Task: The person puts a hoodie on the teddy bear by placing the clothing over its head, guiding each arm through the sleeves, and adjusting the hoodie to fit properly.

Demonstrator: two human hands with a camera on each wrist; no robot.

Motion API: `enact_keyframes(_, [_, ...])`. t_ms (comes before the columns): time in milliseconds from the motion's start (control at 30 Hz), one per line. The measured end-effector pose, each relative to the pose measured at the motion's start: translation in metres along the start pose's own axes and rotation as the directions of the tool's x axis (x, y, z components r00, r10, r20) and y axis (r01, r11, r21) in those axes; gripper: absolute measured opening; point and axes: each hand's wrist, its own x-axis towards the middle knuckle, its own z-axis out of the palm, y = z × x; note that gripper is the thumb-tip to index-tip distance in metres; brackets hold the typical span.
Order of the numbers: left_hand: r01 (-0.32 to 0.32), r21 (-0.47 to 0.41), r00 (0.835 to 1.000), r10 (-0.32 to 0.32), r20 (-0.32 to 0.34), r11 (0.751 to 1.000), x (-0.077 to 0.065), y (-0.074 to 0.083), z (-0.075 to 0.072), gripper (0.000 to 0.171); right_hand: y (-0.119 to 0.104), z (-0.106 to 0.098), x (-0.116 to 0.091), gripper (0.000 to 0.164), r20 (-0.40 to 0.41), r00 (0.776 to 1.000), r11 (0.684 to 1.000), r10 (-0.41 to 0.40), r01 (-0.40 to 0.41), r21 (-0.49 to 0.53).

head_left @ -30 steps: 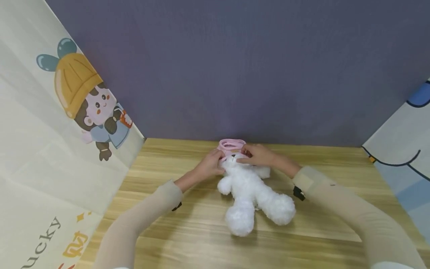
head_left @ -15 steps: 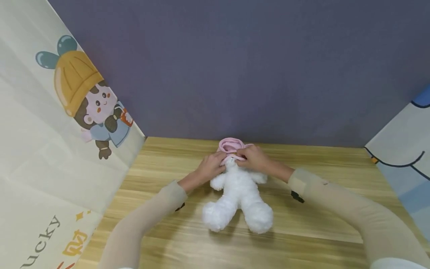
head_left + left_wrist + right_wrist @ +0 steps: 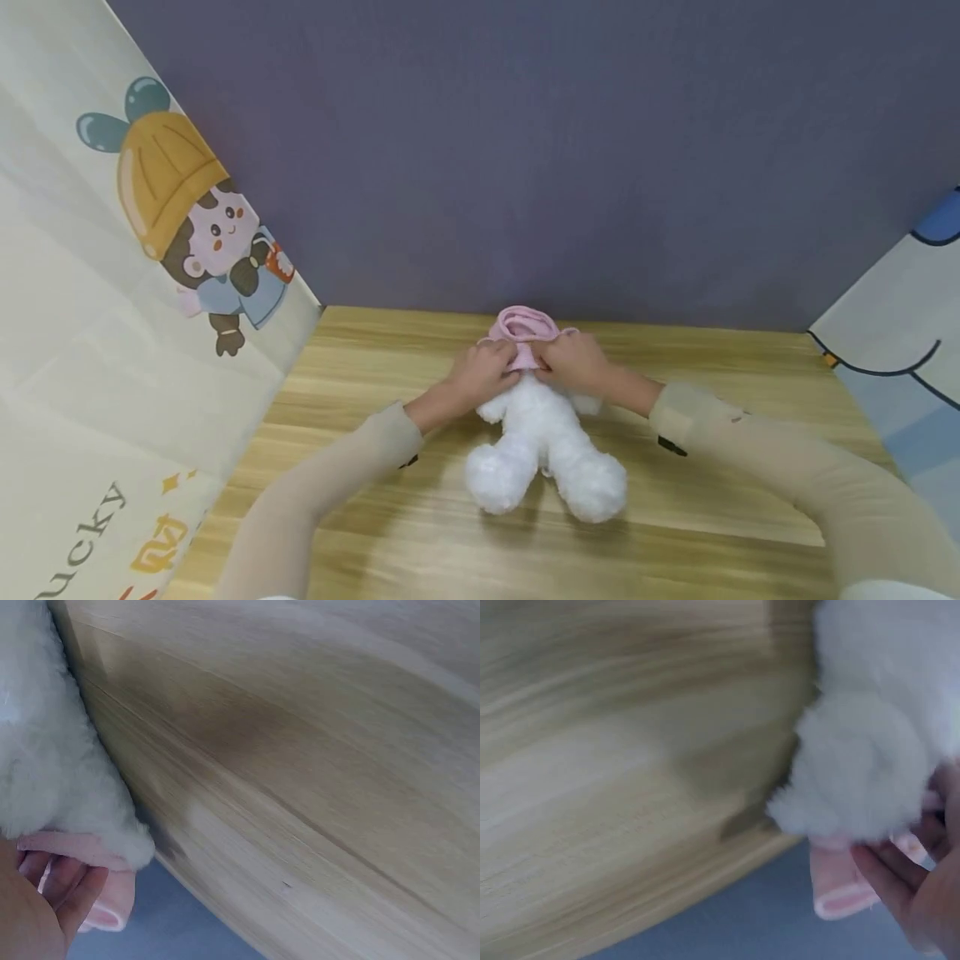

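A fluffy white plush toy (image 3: 540, 425) lies on its back on the wooden table, legs toward me. A small pink garment (image 3: 527, 323) covers its head, a round opening standing up at the far end. My left hand (image 3: 480, 373) grips the garment's near edge on the left. On the opposite side, my right hand (image 3: 581, 365) pinches the same edge. The left wrist view shows pink cloth (image 3: 116, 896) under the fingers, against white fur (image 3: 56, 765). In the right wrist view a pink tube-like end (image 3: 840, 889) hangs past the toy's arm (image 3: 847, 780). The toy's face is hidden.
The wooden table (image 3: 697, 500) extends around the toy and ends at a dark grey-blue wall panel (image 3: 525, 150) just beyond the garment. A white cloth with cartoon prints (image 3: 67, 292) hangs at left; another printed cloth (image 3: 915, 333) stands at right.
The plush toy has turned from a slant to nearly straight, legs swinging left, then slightly right. The garment has come down over its face, both hands moving nearer me with its edge.
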Motion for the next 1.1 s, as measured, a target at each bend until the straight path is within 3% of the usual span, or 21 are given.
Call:
enact_keyframes(67, [-0.045,0.071,0.999,0.046,-0.017,0.996,0.000,0.003,0.000,0.022,-0.001,0.005,-0.004,0.038,-0.034,0.999,0.998,-0.033,0.031,-0.055])
enact_keyframes(133, [-0.092,0.072,0.995,0.094,-0.030,0.993,0.000,0.003,0.000,0.020,0.002,0.008,-0.008,0.039,-0.065,0.996,0.997,-0.064,0.060,-0.057])
enact_keyframes(200, [-0.128,0.003,0.991,0.128,-0.039,0.992,-0.002,-0.003,0.000,0.016,0.009,0.009,-0.011,0.038,-0.078,0.995,0.997,-0.069,0.071,0.025])
enact_keyframes(267, [-0.137,-0.128,0.990,0.133,-0.039,0.982,-0.007,-0.011,-0.001,0.013,0.017,0.007,-0.016,0.032,-0.046,0.997,0.987,-0.055,0.061,0.151])
enact_keyframes(400, [-0.057,-0.391,0.998,0.058,-0.011,0.919,-0.024,-0.032,-0.003,0.021,0.036,0.002,-0.030,0.020,0.071,0.997,0.891,0.007,-0.039,0.453])
enact_keyframes(467, [0.011,-0.460,1.000,-0.002,0.020,0.888,-0.032,-0.041,-0.001,0.031,0.046,0.001,-0.038,0.024,0.101,0.994,0.832,0.047,-0.095,0.546])
enact_keyframes(533, [0.073,-0.475,0.997,-0.051,0.060,0.877,-0.038,-0.047,0.002,0.043,0.055,0.003,-0.046,0.025,0.102,0.992,0.810,0.072,-0.118,0.574])
enact_keyframes(667, [0.119,-0.464,0.990,-0.071,0.120,0.878,-0.039,-0.052,0.011,0.060,0.065,0.017,-0.056,0.035,0.048,0.997,0.847,0.052,-0.070,0.527])
enact_keyframes(800, [0.122,-0.460,0.990,-0.072,0.125,0.880,-0.031,-0.049,0.022,0.062,0.063,0.034,-0.057,0.054,-0.020,1.000,0.877,0.013,-0.002,0.481])
enact_keyframes(933, [0.138,-0.478,0.989,-0.095,0.114,0.867,-0.018,-0.048,0.027,0.056,0.055,0.044,-0.053,0.062,-0.031,0.997,0.867,0.072,-0.047,0.495])
enact_keyframes(1033, [0.112,-0.483,0.993,-0.076,0.095,0.869,-0.012,-0.049,0.029,0.049,0.052,0.048,-0.053,0.062,-0.034,0.994,0.845,0.104,-0.070,0.530])
enact_keyframes(1100, [0.081,-0.518,0.996,-0.054,0.066,0.852,-0.012,-0.050,0.030,0.042,0.053,0.049,-0.054,0.062,-0.056,0.994,0.833,0.099,-0.052,0.552])
